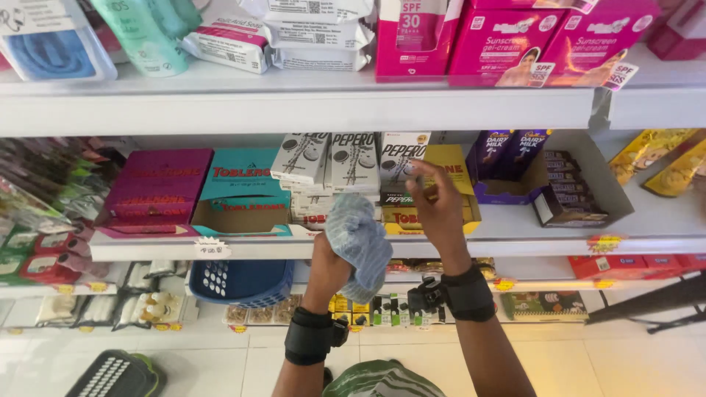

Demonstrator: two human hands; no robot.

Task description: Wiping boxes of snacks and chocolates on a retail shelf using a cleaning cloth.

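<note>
Head view looks at a shop shelf point(515, 231) with chocolate and biscuit boxes. My left hand point(329, 266) is closed around a bunched blue-grey cloth point(360, 242), held just in front of the shelf edge. My right hand point(439, 209) reaches further in, its fingers point(421, 175) pinched on the lower corner of a white biscuit box point(401, 156) above the yellow display carton point(448, 165). I judge it best to steady that box lightly while wiping, so the 3 white packs beside it stay stacked.
</note>
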